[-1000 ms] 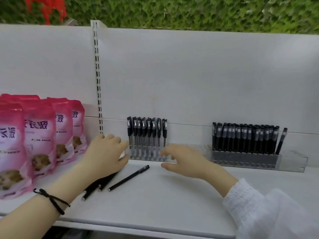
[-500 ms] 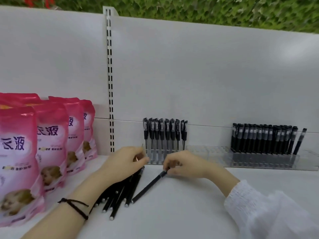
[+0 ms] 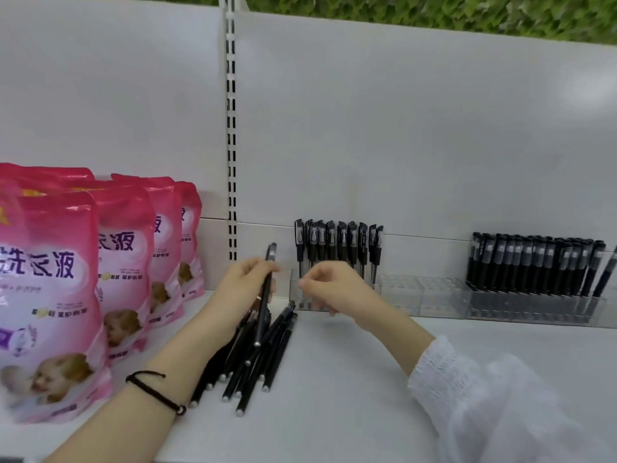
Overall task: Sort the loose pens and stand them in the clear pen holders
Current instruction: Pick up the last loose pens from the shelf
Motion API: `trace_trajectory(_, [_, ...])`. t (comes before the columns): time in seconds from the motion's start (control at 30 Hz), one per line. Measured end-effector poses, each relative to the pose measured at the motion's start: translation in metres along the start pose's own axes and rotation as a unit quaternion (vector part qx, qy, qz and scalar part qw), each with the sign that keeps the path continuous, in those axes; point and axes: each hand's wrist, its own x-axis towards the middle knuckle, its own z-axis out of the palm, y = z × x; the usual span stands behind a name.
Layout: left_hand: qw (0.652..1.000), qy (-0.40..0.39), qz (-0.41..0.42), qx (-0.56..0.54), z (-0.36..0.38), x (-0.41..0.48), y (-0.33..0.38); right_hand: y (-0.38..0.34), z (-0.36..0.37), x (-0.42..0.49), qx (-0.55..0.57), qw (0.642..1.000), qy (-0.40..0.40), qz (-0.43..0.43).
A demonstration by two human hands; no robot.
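Spotter: Since half a second ago a black pen (image 3: 263,309) has come up off the white shelf (image 3: 350,379). Your left hand (image 3: 245,289) grips it round its upper half, fingers curled on the barrel. It stands nearly upright, cap end on top, tail just above the heap.

Second: Your right hand (image 3: 330,285) has let go of the pen it was touching on the shelf. It now hangs in front of the left end of the clear pen holder (image 3: 294,289). Its fingers (image 3: 310,279) are curled, with thumb and forefinger close together. I cannot tell whether you have anything between them.

Spotter: The loose pens (image 3: 253,359) lie in a fanned heap on the shelf beside your left wrist. Their caps point toward the holder and their tails toward you, and several cross one another.

Second: Behind your right hand a row of capped gel pens (image 3: 337,243) stands upright in that holder. Further right along the back, a second clear holder (image 3: 534,307) carries a denser row of black pens (image 3: 534,262). One leaning pen (image 3: 606,277) tilts at its right end, cut by the frame edge.

Spotter: On your left, pink pouches (image 3: 50,295) stand in rows, printed with purple characters and a baby's picture. They are near the heap but apart from it.

Second: You wear a black cord bracelet (image 3: 157,389) on your left wrist and a white crinkled sleeve (image 3: 500,396) on your right arm. The white back panel (image 3: 400,128) rises behind everything, split by a slotted upright (image 3: 231,128), with green foliage (image 3: 434,11) above it.
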Motion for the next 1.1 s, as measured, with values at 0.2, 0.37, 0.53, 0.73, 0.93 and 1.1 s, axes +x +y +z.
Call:
trace_trajectory(0.2, [0.996, 0.064, -0.044, -0.041, -0.008, 0.002, -0.004, 0.002, 0.029, 0.001, -0.217, 0.974, -0.029, 0.057])
trace_trajectory(0.37, [0.998, 0.055, -0.036, -0.021, -0.002, 0.0, -0.005, -0.003, 0.035, 0.006, -0.257, 0.962, -0.048, 0.082])
trace_trajectory(0.53, [0.998, 0.042, -0.039, -0.001, 0.0, -0.002, -0.005, -0.006, 0.01, -0.002, -0.175, 0.974, -0.103, 0.104])
trace_trajectory(0.73, [0.998, 0.009, -0.069, -0.011, 0.004, -0.004, -0.007, -0.002, 0.0, -0.001, -0.163, 0.976, -0.099, 0.106])
trace_trajectory(0.93, [0.997, 0.008, -0.068, -0.028, 0.001, -0.004, -0.007, -0.005, -0.003, -0.003, -0.252, 0.957, -0.115, 0.091])
trace_trajectory(1.1, [0.987, -0.02, -0.092, -0.127, 0.002, -0.001, -0.009, -0.006, -0.012, -0.004, -0.051, 0.991, -0.065, 0.107])
